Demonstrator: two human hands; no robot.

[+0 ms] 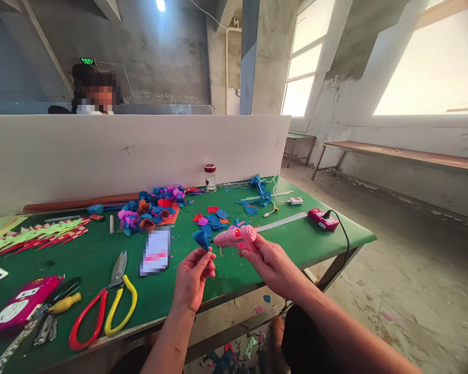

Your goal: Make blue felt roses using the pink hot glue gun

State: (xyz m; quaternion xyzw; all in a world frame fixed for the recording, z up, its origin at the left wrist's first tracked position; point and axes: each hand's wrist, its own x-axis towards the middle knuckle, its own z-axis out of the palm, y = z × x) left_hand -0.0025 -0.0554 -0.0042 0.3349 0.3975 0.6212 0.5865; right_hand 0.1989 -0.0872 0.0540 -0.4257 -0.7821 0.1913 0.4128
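My left hand [193,278] pinches a small rolled blue felt piece [201,239] above the front edge of the green table [93,259]. My right hand [271,265] is wrapped round a pink glue gun [234,237] whose nozzle points left, close to the blue piece. Loose blue, red and pink felt petals [212,218] lie on the table just behind the hands. A heap of finished felt flowers [152,208] sits further back at the middle.
Red-and-yellow-handled shears [105,304], a phone [156,252], a pink power strip [19,304], a small jar [210,177] and a pink socket box [323,219] lie on the table. A white partition [140,150] stands behind, with a person beyond it. Bare concrete floor at right.
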